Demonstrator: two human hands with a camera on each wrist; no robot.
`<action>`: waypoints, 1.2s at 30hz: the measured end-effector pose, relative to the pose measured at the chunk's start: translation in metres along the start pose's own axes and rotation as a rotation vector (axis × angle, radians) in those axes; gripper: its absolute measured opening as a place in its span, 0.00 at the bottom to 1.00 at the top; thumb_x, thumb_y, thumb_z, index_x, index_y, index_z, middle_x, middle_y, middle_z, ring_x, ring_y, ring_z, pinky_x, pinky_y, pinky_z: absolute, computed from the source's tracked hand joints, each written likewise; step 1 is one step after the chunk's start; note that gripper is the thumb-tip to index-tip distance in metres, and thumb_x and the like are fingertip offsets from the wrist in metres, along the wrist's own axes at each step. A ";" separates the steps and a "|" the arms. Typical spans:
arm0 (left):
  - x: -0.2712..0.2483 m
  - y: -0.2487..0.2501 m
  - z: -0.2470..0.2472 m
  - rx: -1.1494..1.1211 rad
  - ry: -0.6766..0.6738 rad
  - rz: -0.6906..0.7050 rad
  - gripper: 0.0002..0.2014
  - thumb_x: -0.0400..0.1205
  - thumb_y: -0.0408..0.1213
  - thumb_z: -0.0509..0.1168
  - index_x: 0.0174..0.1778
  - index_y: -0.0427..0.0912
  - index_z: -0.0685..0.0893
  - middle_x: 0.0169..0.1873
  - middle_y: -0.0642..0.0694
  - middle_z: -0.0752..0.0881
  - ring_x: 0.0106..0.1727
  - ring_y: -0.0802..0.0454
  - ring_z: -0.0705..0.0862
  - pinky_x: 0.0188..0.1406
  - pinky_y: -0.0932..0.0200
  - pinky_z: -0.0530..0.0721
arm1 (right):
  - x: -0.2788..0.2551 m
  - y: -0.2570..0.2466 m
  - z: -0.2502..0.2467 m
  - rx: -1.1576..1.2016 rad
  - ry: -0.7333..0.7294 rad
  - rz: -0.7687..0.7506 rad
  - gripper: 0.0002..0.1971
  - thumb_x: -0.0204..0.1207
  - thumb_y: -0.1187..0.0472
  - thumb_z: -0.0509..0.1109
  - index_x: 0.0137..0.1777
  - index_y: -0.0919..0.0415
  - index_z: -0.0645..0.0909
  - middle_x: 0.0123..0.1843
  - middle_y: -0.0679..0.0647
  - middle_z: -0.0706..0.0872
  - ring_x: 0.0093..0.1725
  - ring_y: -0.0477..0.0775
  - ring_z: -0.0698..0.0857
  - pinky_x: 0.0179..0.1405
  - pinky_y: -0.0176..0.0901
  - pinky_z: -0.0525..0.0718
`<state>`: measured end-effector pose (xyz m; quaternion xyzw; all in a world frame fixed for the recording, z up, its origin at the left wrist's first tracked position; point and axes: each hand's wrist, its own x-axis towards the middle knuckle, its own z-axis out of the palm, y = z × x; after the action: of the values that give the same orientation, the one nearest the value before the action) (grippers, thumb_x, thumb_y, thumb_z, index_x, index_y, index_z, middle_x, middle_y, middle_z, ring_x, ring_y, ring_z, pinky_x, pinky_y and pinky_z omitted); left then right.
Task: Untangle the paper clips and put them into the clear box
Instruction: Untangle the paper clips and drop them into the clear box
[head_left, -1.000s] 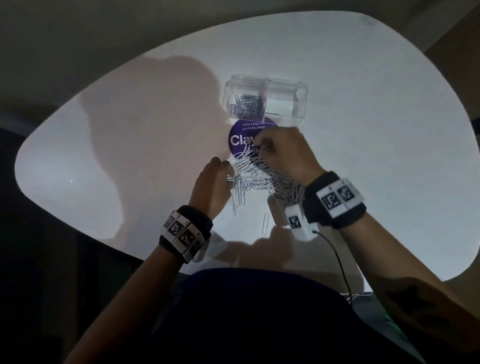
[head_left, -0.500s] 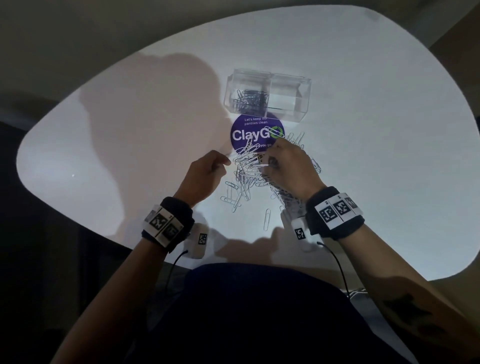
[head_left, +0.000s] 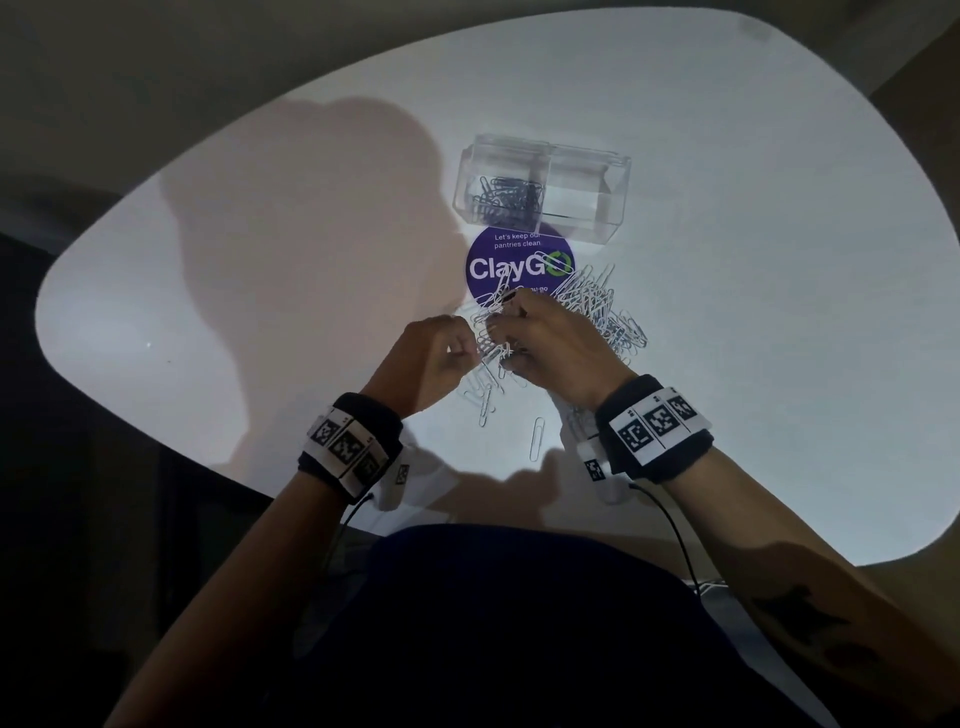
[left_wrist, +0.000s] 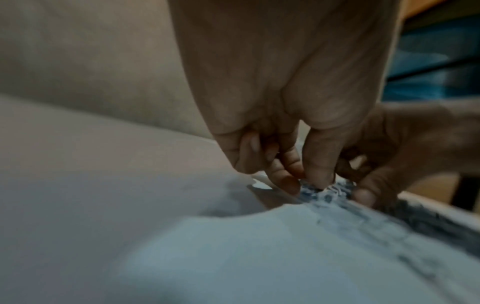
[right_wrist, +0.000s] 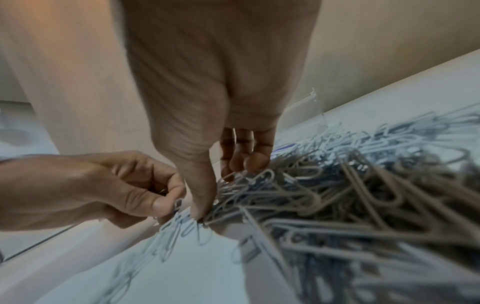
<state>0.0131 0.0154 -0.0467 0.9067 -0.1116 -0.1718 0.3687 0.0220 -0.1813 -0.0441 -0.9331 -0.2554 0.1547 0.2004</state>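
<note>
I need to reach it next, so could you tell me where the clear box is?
In the head view, the clear box sits beyond the purple sticker.

The paper clips (head_left: 597, 306) are seen as thin bent wire with a pale, dull finish. The clear box (head_left: 587, 192) is noted as transparent, glossy plastic. The table (head_left: 779, 260) is recorded as white, smooth and matt.

One clear plastic box (head_left: 543, 192) with two compartments stands on the one white desk (head_left: 753, 260). One round purple sticker (head_left: 519, 267) lies there. The silver wire paper clips (head_left: 597, 306) are too many and tangled to count. Two hands, two marked black wristbands (head_left: 657, 426).
</note>
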 end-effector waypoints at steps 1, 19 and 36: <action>-0.001 -0.001 0.000 -0.062 0.007 -0.016 0.03 0.77 0.29 0.70 0.39 0.40 0.84 0.35 0.50 0.85 0.36 0.57 0.80 0.38 0.67 0.76 | -0.001 0.002 -0.002 0.027 0.011 0.013 0.14 0.70 0.60 0.80 0.54 0.60 0.83 0.53 0.54 0.77 0.53 0.56 0.78 0.36 0.49 0.80; 0.006 0.008 0.011 0.198 0.149 -0.045 0.10 0.76 0.43 0.73 0.47 0.44 0.81 0.28 0.55 0.80 0.33 0.47 0.79 0.35 0.56 0.74 | -0.004 -0.001 0.007 0.049 0.133 -0.002 0.09 0.72 0.57 0.77 0.51 0.58 0.86 0.45 0.53 0.81 0.50 0.58 0.80 0.34 0.48 0.80; 0.008 0.004 -0.008 -0.616 0.022 -0.379 0.09 0.83 0.28 0.62 0.38 0.43 0.79 0.27 0.56 0.74 0.23 0.62 0.65 0.24 0.68 0.63 | 0.004 0.005 0.006 0.252 0.189 0.129 0.11 0.71 0.61 0.77 0.53 0.58 0.86 0.45 0.52 0.84 0.45 0.51 0.80 0.42 0.47 0.81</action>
<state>0.0227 0.0147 -0.0401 0.7594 0.1196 -0.2528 0.5875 0.0247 -0.1818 -0.0527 -0.9255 -0.1536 0.1097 0.3285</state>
